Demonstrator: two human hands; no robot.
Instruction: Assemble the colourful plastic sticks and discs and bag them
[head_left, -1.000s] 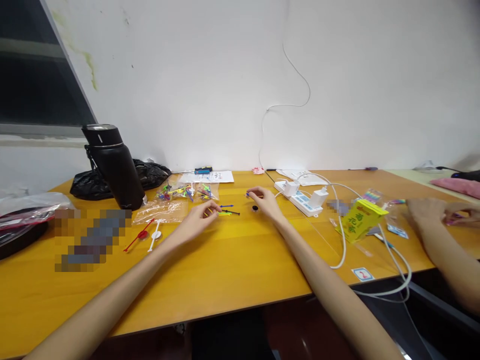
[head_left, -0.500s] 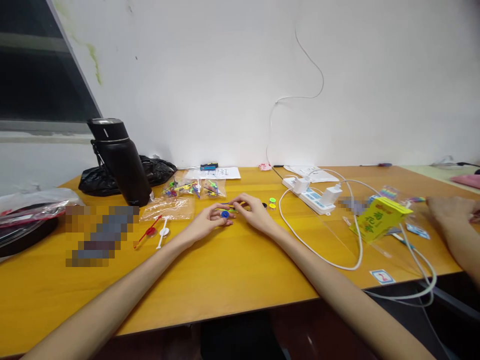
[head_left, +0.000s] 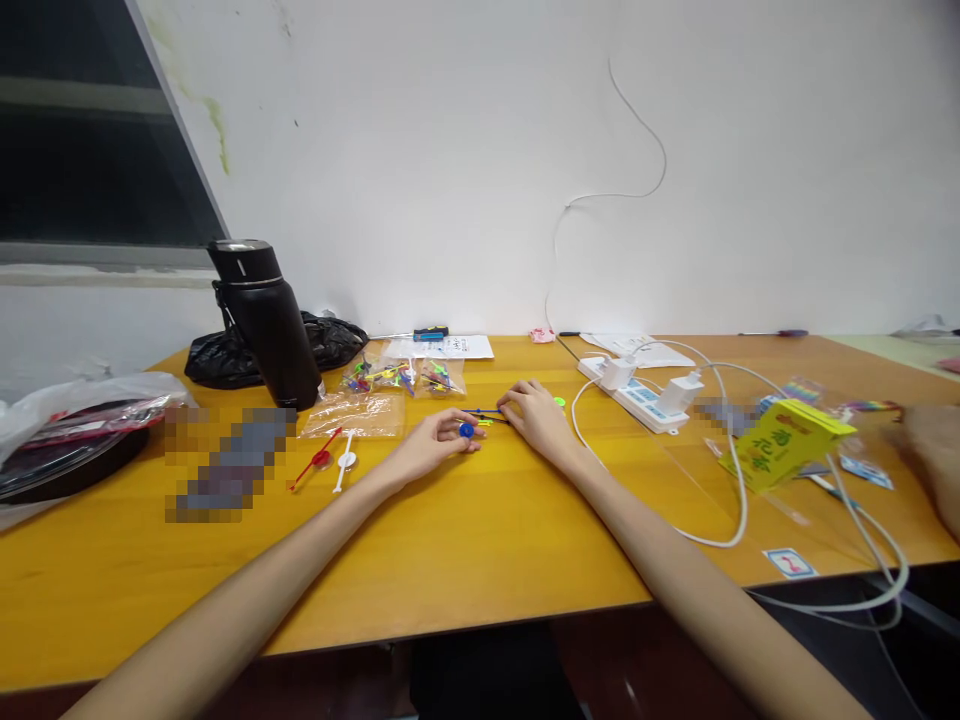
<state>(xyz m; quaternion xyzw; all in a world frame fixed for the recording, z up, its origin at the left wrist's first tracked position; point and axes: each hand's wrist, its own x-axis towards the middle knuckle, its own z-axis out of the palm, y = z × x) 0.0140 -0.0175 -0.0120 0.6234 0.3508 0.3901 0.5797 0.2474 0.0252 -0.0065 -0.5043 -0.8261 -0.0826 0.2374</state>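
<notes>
In my left hand (head_left: 436, 440), a small blue round disc (head_left: 466, 430) is pinched between the fingers, just above the table. My right hand (head_left: 536, 420) is beside it, its fingertips closed on the end of a thin blue plastic stick (head_left: 484, 411). Black and yellow-green sticks (head_left: 487, 421) lie just below the blue one, partly hidden by my hands. To the left rest a red stick with a round disc (head_left: 321, 458) and a white one (head_left: 346, 460). A green disc (head_left: 559, 401) peeks out behind my right hand.
Behind my left hand lie a flat clear bag (head_left: 360, 415) and bags of coloured plastic pieces (head_left: 386, 375). A black bottle (head_left: 270, 325) stands at left. Right are a power strip (head_left: 637, 400) with looping white cables, a yellow box (head_left: 787, 445) and another person's hand (head_left: 930, 450).
The view has shifted, so everything sits a little further right. My right hand has drawn slightly away from the left, and more of the blue stick shows between them.
</notes>
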